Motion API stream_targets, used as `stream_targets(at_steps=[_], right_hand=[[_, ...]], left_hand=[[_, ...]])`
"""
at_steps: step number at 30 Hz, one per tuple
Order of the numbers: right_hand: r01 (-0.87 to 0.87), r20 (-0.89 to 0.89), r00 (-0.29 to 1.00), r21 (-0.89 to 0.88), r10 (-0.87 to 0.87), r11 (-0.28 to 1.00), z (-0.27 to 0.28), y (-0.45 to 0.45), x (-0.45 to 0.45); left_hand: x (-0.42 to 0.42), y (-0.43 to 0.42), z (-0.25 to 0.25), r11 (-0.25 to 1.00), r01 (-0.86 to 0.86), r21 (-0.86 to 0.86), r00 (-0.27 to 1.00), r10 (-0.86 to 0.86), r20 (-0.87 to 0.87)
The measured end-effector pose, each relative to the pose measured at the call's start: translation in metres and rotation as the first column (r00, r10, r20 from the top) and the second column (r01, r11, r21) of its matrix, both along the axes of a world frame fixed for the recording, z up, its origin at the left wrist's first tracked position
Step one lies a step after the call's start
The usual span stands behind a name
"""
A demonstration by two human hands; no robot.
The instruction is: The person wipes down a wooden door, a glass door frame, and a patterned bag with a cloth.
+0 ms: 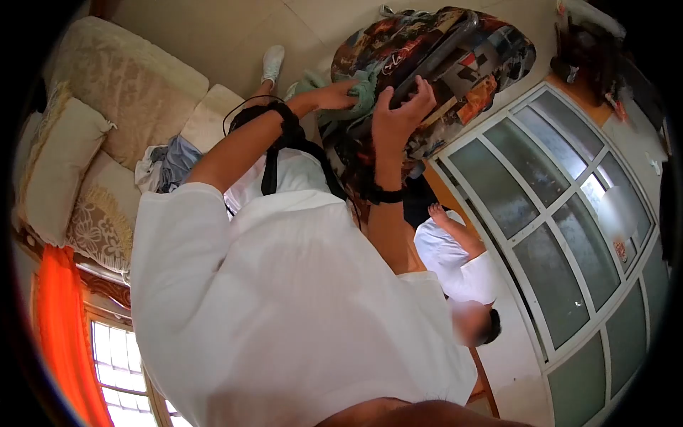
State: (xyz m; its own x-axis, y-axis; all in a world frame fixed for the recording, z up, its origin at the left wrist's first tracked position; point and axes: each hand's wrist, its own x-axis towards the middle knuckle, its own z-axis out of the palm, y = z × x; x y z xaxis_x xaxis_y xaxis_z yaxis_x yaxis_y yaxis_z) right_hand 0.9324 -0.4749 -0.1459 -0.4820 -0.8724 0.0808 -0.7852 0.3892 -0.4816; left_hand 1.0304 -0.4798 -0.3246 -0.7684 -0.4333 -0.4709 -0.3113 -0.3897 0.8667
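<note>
My left hand is closed on a crumpled pale green cloth. The cloth lies against the near left side of a large rounded object printed with many-coloured pictures. Across that object runs a long dark grey bar. My right hand is over the near part of the printed object, close to the bar's lower end. Its thumb and fingers are apart and slightly bent, and I see nothing held in it. Whether it touches the bar I cannot tell. Dark bands circle both wrists.
To the left stands a cream sofa with cushions and a grey-blue garment. A person in a white shirt is at my right, beside white-framed glass panels. A white shoe shows on the tiled floor.
</note>
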Motion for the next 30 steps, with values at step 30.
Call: stream_targets(at_steps=[30], right_hand=[[0.076,-0.174,0.981,-0.076,-0.088,0.994,-0.025,0.001,0.004]], left_hand=[[-0.040,-0.085,0.018,0.575,0.489,-0.656,0.854,-0.471,0.224]])
